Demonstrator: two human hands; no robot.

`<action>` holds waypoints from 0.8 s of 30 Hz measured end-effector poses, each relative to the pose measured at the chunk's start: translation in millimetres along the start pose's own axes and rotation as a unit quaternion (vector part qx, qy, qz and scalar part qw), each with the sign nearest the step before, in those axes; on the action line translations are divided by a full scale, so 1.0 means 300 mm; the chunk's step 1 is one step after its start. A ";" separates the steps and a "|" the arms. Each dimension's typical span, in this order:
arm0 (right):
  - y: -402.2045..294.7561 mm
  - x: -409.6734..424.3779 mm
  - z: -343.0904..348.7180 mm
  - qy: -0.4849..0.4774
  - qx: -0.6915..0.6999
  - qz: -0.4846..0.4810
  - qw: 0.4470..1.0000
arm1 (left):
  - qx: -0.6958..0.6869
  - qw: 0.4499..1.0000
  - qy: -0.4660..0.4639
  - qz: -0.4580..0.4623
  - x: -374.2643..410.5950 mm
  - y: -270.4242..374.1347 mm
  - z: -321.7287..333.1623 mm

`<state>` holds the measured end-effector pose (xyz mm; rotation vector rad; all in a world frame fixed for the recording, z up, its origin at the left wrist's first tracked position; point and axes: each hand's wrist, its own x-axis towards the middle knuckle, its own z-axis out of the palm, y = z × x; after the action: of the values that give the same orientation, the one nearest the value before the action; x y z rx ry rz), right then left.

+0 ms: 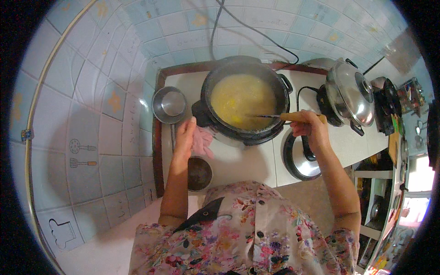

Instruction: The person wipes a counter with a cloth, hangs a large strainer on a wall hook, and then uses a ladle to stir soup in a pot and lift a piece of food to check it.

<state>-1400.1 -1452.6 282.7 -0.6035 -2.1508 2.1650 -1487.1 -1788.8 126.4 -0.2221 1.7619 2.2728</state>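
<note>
Yellowish, bubbling liquid (244, 96) fills much of a dark, deep pot (282, 103) on the counter. My right hand (314, 132) grips the wooden handle (297, 117) of a stirring utensil from the pot's right side. Its metal shaft (266, 116) crosses the rim, and the working end is hidden in the liquid. In my left hand (185, 135) is a bunched pink cloth (202, 141), close to the pot's left handle (200, 113). Whether the cloth touches that handle, I cannot tell.
A metal saucepan (155, 106) stands left, with a round brown-bottomed vessel (199, 173) nearer me. A lid (302, 168) lies under my right forearm. Farther right is a lidded steel pan (350, 94). Cables (254, 27) hang against the tiled wall (185, 24).
</note>
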 end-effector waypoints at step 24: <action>0.128 -0.119 -0.064 0.151 0.246 0.062 0.956 | -0.006 0.996 0.038 -0.084 -0.041 0.020 -0.013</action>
<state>-1352.0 -1446.4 255.0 -0.9601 -1.3857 2.3523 -1477.2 -1795.4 134.4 -0.4465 1.6953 2.1824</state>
